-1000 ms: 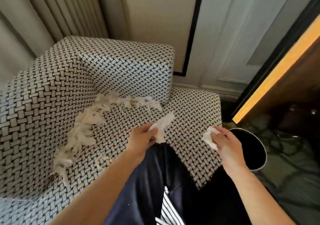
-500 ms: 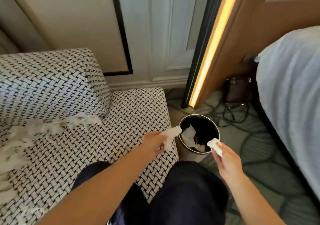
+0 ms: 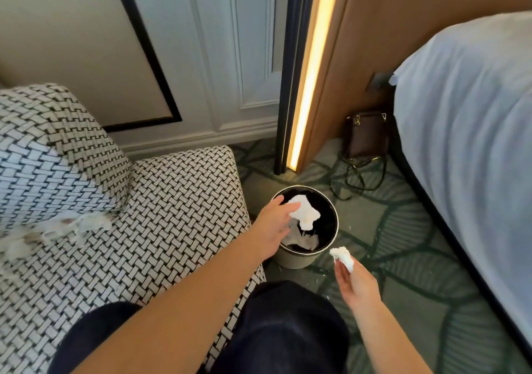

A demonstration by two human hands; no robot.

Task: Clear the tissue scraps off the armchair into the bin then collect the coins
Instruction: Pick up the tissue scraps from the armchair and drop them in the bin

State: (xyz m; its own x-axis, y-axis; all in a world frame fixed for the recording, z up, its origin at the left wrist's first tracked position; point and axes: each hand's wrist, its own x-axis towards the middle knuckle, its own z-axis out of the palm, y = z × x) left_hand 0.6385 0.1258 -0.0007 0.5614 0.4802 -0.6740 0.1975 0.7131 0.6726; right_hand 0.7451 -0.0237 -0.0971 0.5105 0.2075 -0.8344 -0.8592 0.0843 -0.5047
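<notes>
One scrap [image 3: 303, 215] in left hand [image 3: 273, 224] over bin [image 3: 293, 260], another in right hand [image 3: 357, 281]

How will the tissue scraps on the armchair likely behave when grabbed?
Probably floppy and light: the tissue piece pinched by the left hand droops over the bin. The tissue scraps look shredded and loose, so they would likely scatter or tear.

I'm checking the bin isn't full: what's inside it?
Crumpled scraps lie low in the dark bin. The left hand holds a tissue wad over the opening, hiding part of the inside.
</notes>
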